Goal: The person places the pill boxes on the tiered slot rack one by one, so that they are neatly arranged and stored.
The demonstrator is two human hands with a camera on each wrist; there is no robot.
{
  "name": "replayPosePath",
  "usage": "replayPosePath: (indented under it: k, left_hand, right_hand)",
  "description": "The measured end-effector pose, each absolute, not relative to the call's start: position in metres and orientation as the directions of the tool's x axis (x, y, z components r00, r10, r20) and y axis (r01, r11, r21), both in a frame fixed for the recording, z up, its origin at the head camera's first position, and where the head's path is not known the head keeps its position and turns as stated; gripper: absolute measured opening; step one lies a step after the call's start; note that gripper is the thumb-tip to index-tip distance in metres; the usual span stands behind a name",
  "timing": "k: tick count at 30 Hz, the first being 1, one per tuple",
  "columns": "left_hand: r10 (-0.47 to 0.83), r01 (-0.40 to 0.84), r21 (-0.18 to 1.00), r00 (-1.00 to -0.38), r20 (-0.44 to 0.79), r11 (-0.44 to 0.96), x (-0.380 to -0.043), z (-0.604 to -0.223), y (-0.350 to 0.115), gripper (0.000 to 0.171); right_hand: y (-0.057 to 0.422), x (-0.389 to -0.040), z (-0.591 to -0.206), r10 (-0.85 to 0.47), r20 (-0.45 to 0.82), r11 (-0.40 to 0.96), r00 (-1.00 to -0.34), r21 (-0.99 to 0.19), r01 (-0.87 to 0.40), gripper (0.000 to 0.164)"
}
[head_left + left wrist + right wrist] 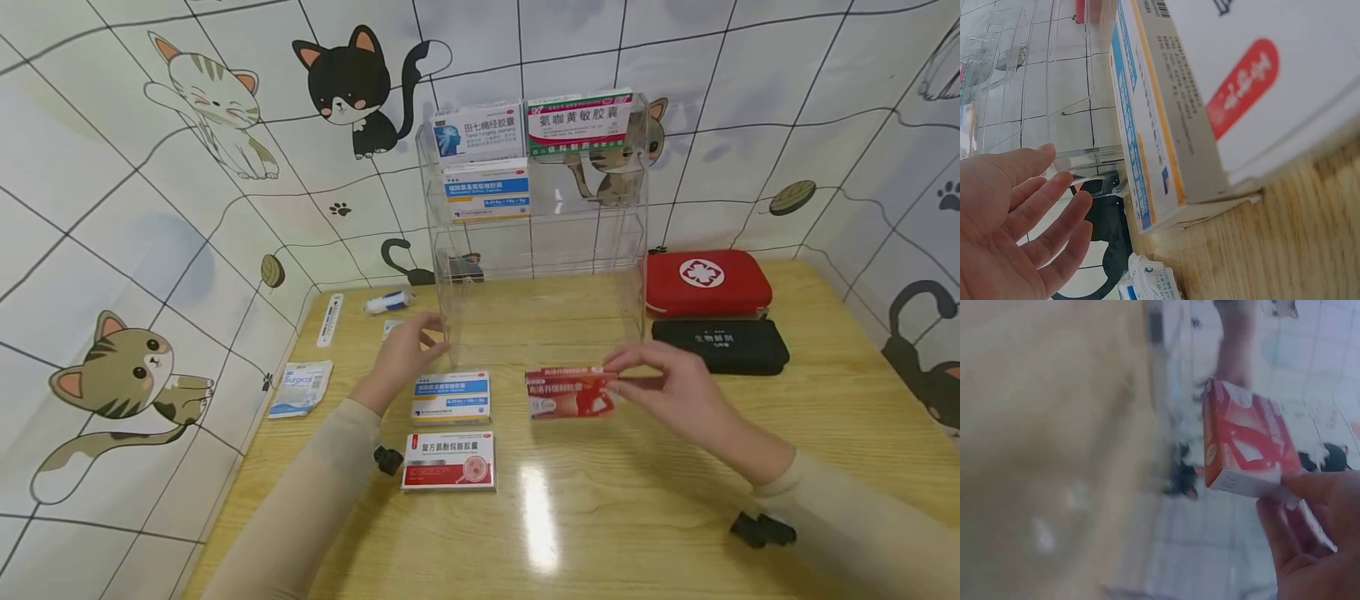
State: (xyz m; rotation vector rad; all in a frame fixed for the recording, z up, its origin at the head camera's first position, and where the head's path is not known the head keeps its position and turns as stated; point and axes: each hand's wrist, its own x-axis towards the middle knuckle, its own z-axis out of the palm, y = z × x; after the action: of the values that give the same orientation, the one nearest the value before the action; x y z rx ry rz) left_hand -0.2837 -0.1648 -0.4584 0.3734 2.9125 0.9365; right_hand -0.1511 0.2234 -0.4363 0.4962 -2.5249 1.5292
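Pinching the red box [566, 396] by its right end, between thumb and fingers of the right hand [678, 396]. Holding it level, just on the near side of the clear rack [540, 273], toward the right half of that near edge. Cannot tell whether its bottom edge touches the desk [600, 517]. Holding the left hand [405, 354] well apart from the right, unclamped, with loosely bent and spread fingers, at the rack's left edge; cannot tell whether in contact with it.

Leaving a strip of wood between the red box and the blue box [452, 398] at left, with the striped box [448, 461] just near of that. Filling only the left half of the second tier with the upper blue box [487, 192], and both halves of the top tier with the white box [480, 133] and green box [579, 125]. Bounded at right by the red case [708, 300] and black case [738, 358]. Opening nearward and rightward of the right hand onto a broad stretch of wood.
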Motion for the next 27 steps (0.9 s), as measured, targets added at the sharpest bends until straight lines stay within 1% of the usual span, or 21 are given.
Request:
replayPosePath:
  k: [2,4,7,9,12,14,20,24,27]
  left_hand:
    - [0.247,0.21,0.579,-0.969,0.015,0.788,-0.283,-0.458,-0.165,0.045]
    - [0.249,0.211,0.58,-0.968,0.014,0.787,-0.283,-0.457,-0.166,0.046]
    - [0.254,0.215,0.579,-0.967,0.015,0.787,-0.282,-0.457,-0.166,0.046]
    - [0.255,0.219,0.582,-0.967,0.02,0.783,-0.281,-0.457,-0.165,0.046]
    - [0.254,0.224,0.584,-0.967,0.032,0.78,-0.281,-0.457,-0.165,0.045]
    - [0.252,0.224,0.587,-0.967,0.035,0.778,-0.28,-0.458,-0.165,0.045]
    - [0.255,0.216,0.59,-0.967,0.018,0.778,-0.281,-0.46,-0.165,0.045]
    - [0.251,0.211,0.583,-0.968,0.012,0.784,-0.281,-0.458,-0.165,0.047]
    - [0.255,0.214,0.589,-0.967,0.013,0.78,-0.281,-0.457,-0.165,0.047]
  right_hand:
    - [0.233,-0.173,-0.414,-0.204,0.385,0.437,-0.9,-0.787,-0.435,0.021]
    - [0.242,-0.194,-0.391,-0.19,0.439,0.464,-0.878,-0.748,-0.475,0.021]
    - [0.255,-0.225,-0.358,-0.153,0.487,0.465,-0.86,-0.733,-0.498,0.02]
    - [0.26,-0.243,-0.337,-0.113,0.503,0.478,-0.857,-0.728,-0.491,0.022]
    - [0.263,-0.269,-0.31,-0.072,0.535,0.469,-0.842,-0.727,-0.501,0.024]
    - [0.263,-0.282,-0.295,-0.046,0.539,0.486,-0.841,-0.723,-0.491,0.026]
    - [0.263,-0.315,-0.27,0.024,0.56,0.529,-0.828,-0.71,-0.465,0.025]
    - [0.263,-0.333,-0.267,0.031,0.559,0.531,-0.829,-0.712,-0.46,0.025]
    - [0.261,-0.341,-0.271,0.022,0.555,0.555,-0.831,-0.698,-0.452,0.025]
